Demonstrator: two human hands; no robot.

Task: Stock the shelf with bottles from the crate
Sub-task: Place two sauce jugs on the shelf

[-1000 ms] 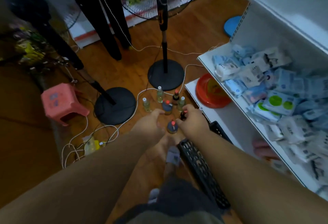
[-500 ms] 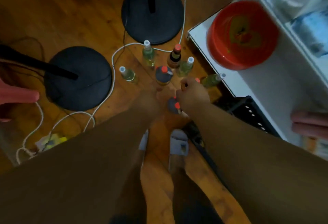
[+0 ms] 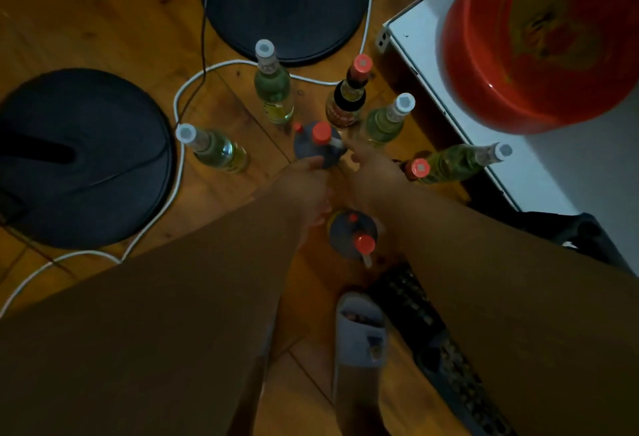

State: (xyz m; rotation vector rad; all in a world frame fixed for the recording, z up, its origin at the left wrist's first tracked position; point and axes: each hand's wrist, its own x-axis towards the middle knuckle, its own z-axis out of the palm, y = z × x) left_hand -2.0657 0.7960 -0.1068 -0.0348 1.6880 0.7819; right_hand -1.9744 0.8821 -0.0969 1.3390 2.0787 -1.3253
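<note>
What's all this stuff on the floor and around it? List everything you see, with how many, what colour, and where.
Green bottles: four, pale caps, standing on the floor; one beside the shelf edge.
Dark sauce bottles: two, red caps, among the green ones; second mostly hidden.
Grey jugs: two, red caps; one at the fingertips, one between the forearms.
Fan bases: two, black, round, top and left.
Cable: one, white, looping across the floor.
Bowl: one, red, on the white shelf.
Crate: one, black, lower right.
Slipper: one, grey, bottom centre.
Left hand: touching the far jug; grip unclear.
Right hand: beside that jug.
</note>
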